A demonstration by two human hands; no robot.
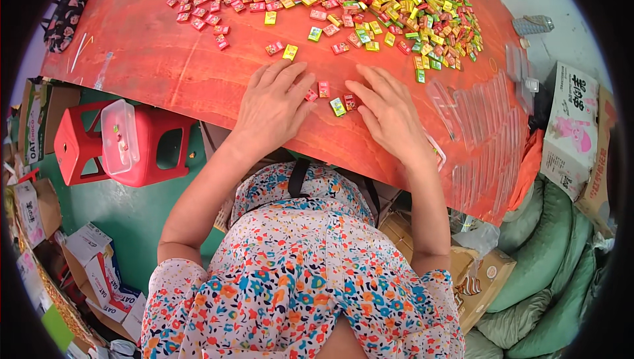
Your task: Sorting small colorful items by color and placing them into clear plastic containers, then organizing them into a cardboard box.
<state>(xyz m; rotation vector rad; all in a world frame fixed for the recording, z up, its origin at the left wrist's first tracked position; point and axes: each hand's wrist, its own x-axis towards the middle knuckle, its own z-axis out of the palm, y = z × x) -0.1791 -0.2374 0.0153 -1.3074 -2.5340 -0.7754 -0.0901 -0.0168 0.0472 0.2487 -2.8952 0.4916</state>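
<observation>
On the red-covered table, my left hand (272,98) lies with its fingers stretched out and apart. A small red box (311,95) sits between its thumb and index fingertip; I cannot tell whether they touch it. Facing it, my right hand (384,109) is also open, its fingers spread. Close to its thumb are a small dark red box (350,101) and a green-and-white box (338,107). Another red box (323,89) lies between the hands. Just beyond my left fingertips are a yellow box (290,52) and a red one (274,48).
A large pile of small red, yellow and green boxes (370,9) covers the table's far side. Slim clear plastic pieces (485,111) lie in rows at the right. Left of the table stands a red stool (155,157) bearing a clear plastic container (120,136). Cartons (571,128) and green sacks (545,253) are at the right.
</observation>
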